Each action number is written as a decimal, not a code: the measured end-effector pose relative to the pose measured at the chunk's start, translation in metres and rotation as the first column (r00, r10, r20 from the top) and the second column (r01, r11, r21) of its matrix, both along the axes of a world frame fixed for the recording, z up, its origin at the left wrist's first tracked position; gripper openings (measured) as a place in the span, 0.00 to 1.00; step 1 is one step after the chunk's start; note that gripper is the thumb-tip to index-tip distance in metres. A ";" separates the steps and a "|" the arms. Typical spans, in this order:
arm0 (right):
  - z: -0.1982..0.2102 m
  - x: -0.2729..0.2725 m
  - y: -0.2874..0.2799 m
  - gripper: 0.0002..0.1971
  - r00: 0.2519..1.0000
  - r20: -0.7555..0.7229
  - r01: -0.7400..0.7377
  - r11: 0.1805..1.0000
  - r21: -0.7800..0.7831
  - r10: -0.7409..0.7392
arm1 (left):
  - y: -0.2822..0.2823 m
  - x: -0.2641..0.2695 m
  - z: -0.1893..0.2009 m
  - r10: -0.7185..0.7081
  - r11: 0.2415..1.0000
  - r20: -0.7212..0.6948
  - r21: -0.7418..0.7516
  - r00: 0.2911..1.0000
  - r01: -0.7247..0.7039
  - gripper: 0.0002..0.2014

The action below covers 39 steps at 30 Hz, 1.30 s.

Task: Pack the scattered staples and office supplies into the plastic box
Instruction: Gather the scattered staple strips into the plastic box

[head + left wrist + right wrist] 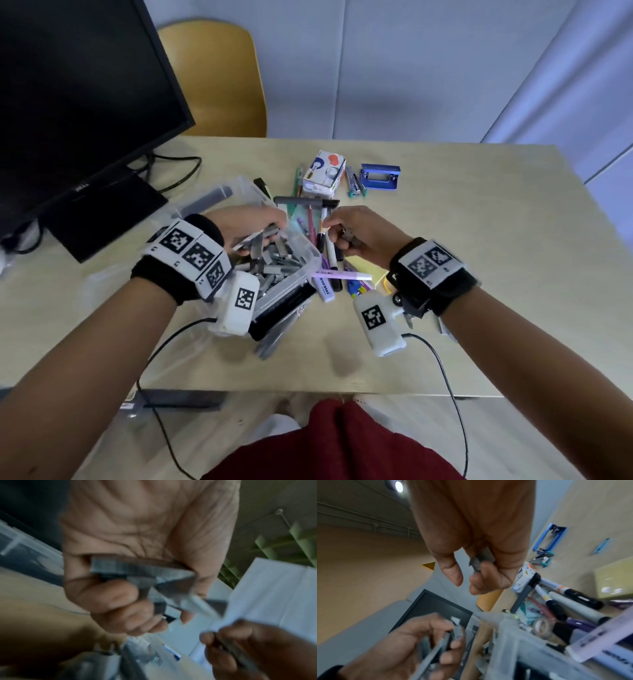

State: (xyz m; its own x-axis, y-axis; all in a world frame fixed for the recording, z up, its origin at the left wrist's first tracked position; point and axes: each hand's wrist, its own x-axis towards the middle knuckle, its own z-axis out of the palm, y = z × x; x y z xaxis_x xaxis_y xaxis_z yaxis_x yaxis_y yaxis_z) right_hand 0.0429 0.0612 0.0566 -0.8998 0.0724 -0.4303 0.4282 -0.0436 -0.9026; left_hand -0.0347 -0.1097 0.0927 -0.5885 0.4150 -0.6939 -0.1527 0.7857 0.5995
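Observation:
A clear plastic box (310,255) sits mid-table, heaped with grey staple strips (274,265). My left hand (253,224) hovers over the box and grips a bundle of staple strips (137,572), its fingers curled around them. My right hand (346,233) is just right of the box and holds a short staple strip (482,559) in its curled fingers. Pens and markers (323,236) lie in a pile between and beyond the hands. A lilac highlighter (342,275) rests across the box's right corner.
A black monitor (75,96) stands at the left with cables behind it. A white staple carton (323,173), a blue hole punch (380,176) and a small stapler (354,181) lie farther back. Yellow sticky notes (370,270) lie under my right wrist. A wooden chair (219,75) stands beyond the table.

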 end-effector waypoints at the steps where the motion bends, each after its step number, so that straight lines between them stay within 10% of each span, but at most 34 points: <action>1: 0.004 -0.003 -0.008 0.11 1.000 -0.007 -0.021 1.000 0.012 0.021 | -0.004 0.003 -0.001 -0.038 0.998 -0.024 -0.053 0.999 0.037 0.15; 6: 0.014 -0.013 -0.047 0.08 0.991 0.016 -0.135 0.986 0.101 0.134 | -0.027 0.005 -0.008 -0.205 0.951 -0.116 -0.257 0.972 0.170 0.14; 14: 0.010 -0.028 -0.093 0.08 0.971 0.028 -0.233 0.927 0.294 0.236 | -0.048 -0.001 -0.010 -0.063 0.991 -0.063 -0.125 0.996 0.054 0.16; 21: 0.008 -0.037 -0.112 0.13 0.825 -0.006 -0.330 0.491 0.807 0.565 | -0.075 -0.020 0.008 0.099 0.995 -0.064 -0.010 0.993 -0.100 0.13; 31: -0.009 -0.036 -0.143 0.16 0.689 -0.042 -0.450 0.473 0.758 0.724 | -0.093 -0.057 -0.014 0.115 0.976 -0.588 -0.082 0.801 -0.200 0.14; 39: -0.019 -0.035 -0.126 0.14 0.772 -0.068 -0.283 0.436 0.854 0.632 | -0.086 -0.059 -0.024 -0.134 0.948 -0.560 -0.314 0.818 -0.059 0.16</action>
